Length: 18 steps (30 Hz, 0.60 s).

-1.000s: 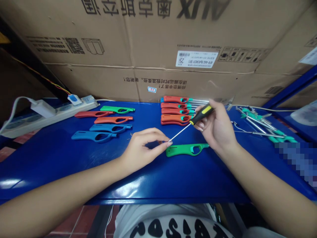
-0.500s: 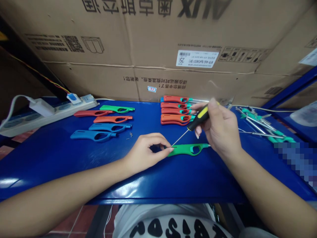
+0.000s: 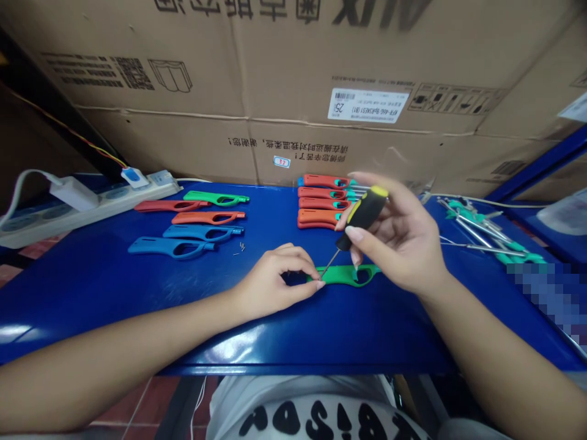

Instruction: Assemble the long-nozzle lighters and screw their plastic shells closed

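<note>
A green lighter (image 3: 342,275) with a trigger opening lies flat on the blue table, its left end pinched between the thumb and fingers of my left hand (image 3: 279,278). In my right hand (image 3: 398,235) is a black-and-yellow screwdriver (image 3: 364,214), tilted, its handle held between thumb and fingers. The screwdriver's tip meets the lighter's left end, right by my left fingertips; whether a screw sits under it is hidden. Several small screws (image 3: 241,247) lie on the table to the left. Behind my right hand is a row of red and orange lighters (image 3: 321,218) with metal tubes.
Red, orange, green and blue lighter shells (image 3: 169,245) lie at the left, near a white power strip (image 3: 114,208). Metal rods with teal parts (image 3: 486,232) are piled at the right. A large cardboard box (image 3: 192,143) walls off the table's back.
The screwdriver has swung more upright, its tip now slightly lower and to the right. My right-hand fingers have shifted and opened out around the handle. My left hand stays at the green lighter.
</note>
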### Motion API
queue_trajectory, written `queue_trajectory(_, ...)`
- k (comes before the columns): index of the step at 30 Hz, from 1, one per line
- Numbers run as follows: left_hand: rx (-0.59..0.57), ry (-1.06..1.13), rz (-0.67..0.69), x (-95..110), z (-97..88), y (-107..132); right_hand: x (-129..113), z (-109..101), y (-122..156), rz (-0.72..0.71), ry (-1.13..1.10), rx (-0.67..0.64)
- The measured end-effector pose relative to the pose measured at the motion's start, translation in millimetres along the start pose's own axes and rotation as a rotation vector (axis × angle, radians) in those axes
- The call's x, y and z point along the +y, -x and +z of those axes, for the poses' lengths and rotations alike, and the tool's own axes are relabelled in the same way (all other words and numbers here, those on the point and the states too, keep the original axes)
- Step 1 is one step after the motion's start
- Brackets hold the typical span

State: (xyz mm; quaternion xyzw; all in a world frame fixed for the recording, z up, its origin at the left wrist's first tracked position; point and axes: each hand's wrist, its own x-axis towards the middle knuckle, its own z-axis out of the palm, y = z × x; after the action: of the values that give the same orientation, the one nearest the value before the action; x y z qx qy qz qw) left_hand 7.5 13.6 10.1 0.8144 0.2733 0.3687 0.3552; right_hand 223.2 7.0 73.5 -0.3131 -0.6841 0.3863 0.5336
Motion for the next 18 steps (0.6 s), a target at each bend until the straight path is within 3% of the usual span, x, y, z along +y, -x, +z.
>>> queue_trajectory(7,-0.052,-0.067,0.059,-1,-1.4,0,11,17,8,-0.083,0.031,-0.006)
queue_trajectory(18,-0.147,-0.268,-0.017,-7,-3.3,2,15,19,9,-0.074,0.110,0.119)
